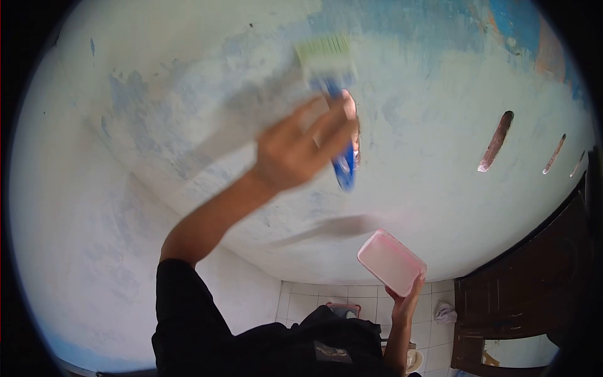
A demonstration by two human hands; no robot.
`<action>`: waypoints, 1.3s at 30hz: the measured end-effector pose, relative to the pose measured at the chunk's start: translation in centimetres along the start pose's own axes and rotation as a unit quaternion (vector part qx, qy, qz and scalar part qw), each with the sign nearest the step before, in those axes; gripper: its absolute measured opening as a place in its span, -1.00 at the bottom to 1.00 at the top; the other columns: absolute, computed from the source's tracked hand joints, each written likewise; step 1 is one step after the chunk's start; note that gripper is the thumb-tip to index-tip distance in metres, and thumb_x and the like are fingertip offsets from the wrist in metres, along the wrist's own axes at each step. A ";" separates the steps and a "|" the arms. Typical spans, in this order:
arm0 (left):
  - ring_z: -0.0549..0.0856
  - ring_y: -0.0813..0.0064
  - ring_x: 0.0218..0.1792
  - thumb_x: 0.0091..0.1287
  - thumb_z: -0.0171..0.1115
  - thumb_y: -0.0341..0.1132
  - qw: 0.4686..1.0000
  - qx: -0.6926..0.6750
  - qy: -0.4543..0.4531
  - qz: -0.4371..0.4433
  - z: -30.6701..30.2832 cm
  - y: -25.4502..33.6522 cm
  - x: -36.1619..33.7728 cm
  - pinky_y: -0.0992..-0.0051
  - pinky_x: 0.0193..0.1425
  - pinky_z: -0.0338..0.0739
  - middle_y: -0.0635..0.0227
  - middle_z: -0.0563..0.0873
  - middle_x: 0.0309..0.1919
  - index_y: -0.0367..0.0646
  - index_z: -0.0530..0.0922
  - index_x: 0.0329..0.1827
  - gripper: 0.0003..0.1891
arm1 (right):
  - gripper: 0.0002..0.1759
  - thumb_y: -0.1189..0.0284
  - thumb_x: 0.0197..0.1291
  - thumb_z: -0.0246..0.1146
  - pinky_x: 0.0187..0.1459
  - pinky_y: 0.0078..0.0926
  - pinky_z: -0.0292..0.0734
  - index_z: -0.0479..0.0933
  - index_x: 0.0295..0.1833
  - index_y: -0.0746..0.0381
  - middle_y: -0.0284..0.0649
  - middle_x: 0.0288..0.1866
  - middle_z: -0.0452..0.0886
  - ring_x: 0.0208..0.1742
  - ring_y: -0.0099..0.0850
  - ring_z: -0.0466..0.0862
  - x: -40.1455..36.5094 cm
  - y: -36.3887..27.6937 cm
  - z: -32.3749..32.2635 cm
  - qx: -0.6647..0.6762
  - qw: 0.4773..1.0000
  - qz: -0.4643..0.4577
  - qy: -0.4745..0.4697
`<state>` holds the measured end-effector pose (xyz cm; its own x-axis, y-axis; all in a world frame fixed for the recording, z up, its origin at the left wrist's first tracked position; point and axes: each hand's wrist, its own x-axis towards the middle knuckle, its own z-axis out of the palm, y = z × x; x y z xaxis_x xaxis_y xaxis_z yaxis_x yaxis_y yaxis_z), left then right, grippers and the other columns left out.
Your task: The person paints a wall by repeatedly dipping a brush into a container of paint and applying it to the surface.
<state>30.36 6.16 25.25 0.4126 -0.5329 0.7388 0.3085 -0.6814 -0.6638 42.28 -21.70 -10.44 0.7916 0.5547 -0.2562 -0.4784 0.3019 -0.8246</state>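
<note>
My left hand [301,147] is raised in front of the wall [414,169], its fingers closed round the blue handle of a wide paintbrush [329,60]. The brush points upward, with pale yellow-green bristles at or very near the wall; contact cannot be told. Hand and brush are slightly blurred. Lower right, my right hand [406,298] holds a pink rectangular tray [392,264] by its lower end, with a pale surface showing inside. The wall bears uneven whitish coating over blue patches, and a slot in it is partly hidden behind my left hand.
Slots such as this one [496,142] cut the wall at right. A dark wooden cabinet [512,283] stands at lower right. On the tiled floor [370,291] are a crumpled cloth [445,313], a pinkish-edged item [344,309] and a pale round container [414,360].
</note>
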 end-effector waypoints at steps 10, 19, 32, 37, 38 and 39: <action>0.79 0.55 -0.35 0.41 0.33 -0.52 0.910 -0.306 0.004 -0.281 -2.1 -4.1 6.6 0.53 -0.26 0.68 0.35 0.86 -0.25 -0.22 0.76 -0.16 -0.93 | -0.23 -0.28 0.52 0.03 -0.12 -0.27 0.76 0.15 0.60 -0.06 -0.24 0.43 0.49 0.15 -0.27 0.73 0.3 -0.1 -0.2 -0.010 1.000 -0.006 0.025; 0.81 0.33 -0.09 0.08 0.43 -0.51 1.000 -0.022 0.011 -0.012 -0.2 -3.6 4.7 0.44 -0.16 0.78 0.39 0.86 -0.07 -0.01 0.81 -0.08 -0.68 | -0.22 -0.30 0.51 0.02 -0.12 -0.26 0.75 0.15 0.59 -0.05 -0.23 0.42 0.51 0.14 -0.26 0.73 -0.2 -0.1 0.0 -0.004 0.999 -0.010 0.031; 0.84 0.42 -0.12 0.32 0.28 -0.65 0.979 -0.147 0.100 -0.095 -1.9 -6.1 7.7 0.47 -0.11 0.70 0.26 0.87 -0.10 -0.21 0.78 0.00 -0.74 | -0.24 -0.29 0.52 0.01 -0.10 -0.26 0.76 0.17 0.56 -0.03 -0.22 0.39 0.52 0.13 -0.27 0.73 0.0 -1.1 0.5 -0.016 1.000 -0.008 0.008; 0.80 0.38 -0.12 0.18 0.48 -0.46 0.998 -0.059 -0.005 0.000 0.1 -0.6 4.2 0.52 -0.32 0.74 0.40 0.84 -0.07 -0.05 0.75 -0.11 -0.78 | -0.30 -0.16 0.62 -0.03 -0.04 -0.16 0.76 0.09 0.60 0.03 -0.12 0.43 0.45 0.24 -0.19 0.68 0.1 -0.7 0.1 0.002 1.000 0.000 -0.012; 0.79 0.42 -0.11 0.20 0.48 -0.42 0.998 -0.041 -0.029 0.044 0.7 1.0 2.9 0.53 -0.36 0.72 0.44 0.83 -0.11 -0.05 0.73 -0.16 -0.83 | -0.31 -0.16 0.62 -0.03 -0.03 -0.16 0.76 0.09 0.60 0.03 -0.12 0.44 0.45 0.25 -0.19 0.67 0.1 -0.8 0.2 0.001 1.000 0.002 -0.016; 0.83 0.29 -0.10 0.16 0.48 -0.52 0.993 -0.098 -0.054 0.025 0.7 2.5 1.5 0.46 -0.26 0.75 0.35 0.86 -0.09 -0.06 0.76 0.00 -0.67 | -0.31 -0.16 0.62 -0.04 -0.03 -0.15 0.76 0.10 0.60 0.03 -0.12 0.44 0.44 0.25 -0.18 0.67 0.2 -0.9 0.3 0.002 1.000 0.003 -0.020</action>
<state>32.35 4.00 24.60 0.5151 -0.5187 0.6823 0.1171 -0.7461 -0.6555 42.72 -21.63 -9.57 0.7732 0.5868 -0.2405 -0.4845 0.3018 -0.8211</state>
